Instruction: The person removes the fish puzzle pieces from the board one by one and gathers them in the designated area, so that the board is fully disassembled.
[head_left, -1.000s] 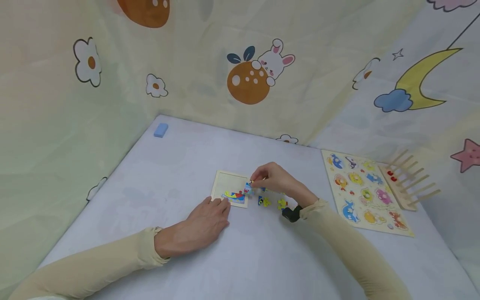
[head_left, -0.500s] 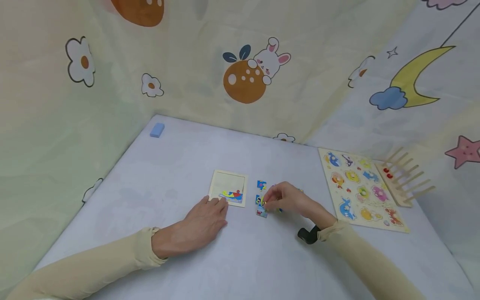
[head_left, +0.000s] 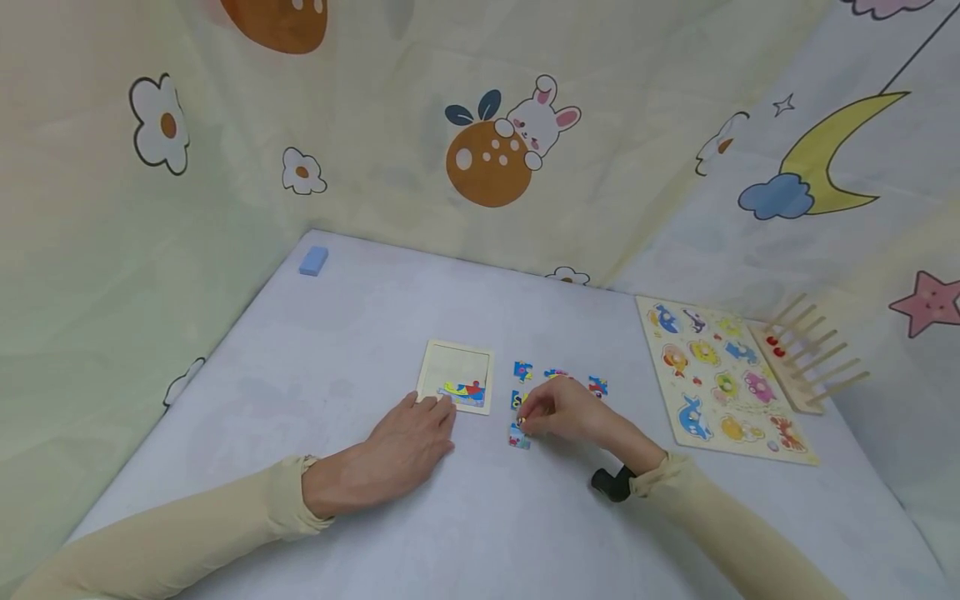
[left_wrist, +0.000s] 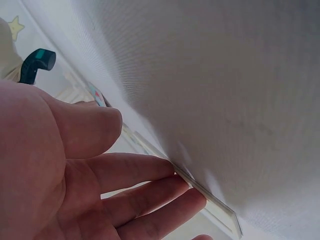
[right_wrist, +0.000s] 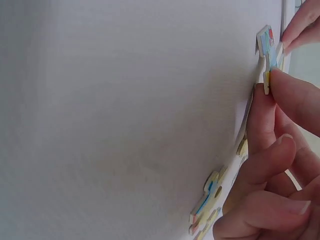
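My right hand (head_left: 566,408) pinches a jigsaw piece (head_left: 519,437) between thumb and index finger, just right of a small puzzle tray. In the right wrist view this puzzle piece (right_wrist: 267,42) is mostly light blue with a yellow tip, held on edge. Colourful pieces lie along the lower right inside the tray (head_left: 474,409); the remaining inner area is bare wood. My left hand (head_left: 386,454) lies with straight fingers touching the tray's lower left edge. The left wrist view shows its fingertips (left_wrist: 195,197) against that edge. Loose jigsaw pieces (head_left: 522,371) lie near my right hand, some partly hidden behind it.
Another loose piece (head_left: 597,385) lies beyond the right hand. Farther right are a wooden animal peg board (head_left: 712,396) and a wooden rack with upright sticks (head_left: 787,375). A blue block (head_left: 313,260) sits at the far left corner of the table.
My right hand has drawn back from the tray's right edge, moving right and nearer with the pinched piece. The left hand stays against the tray. The head view has shifted slightly.
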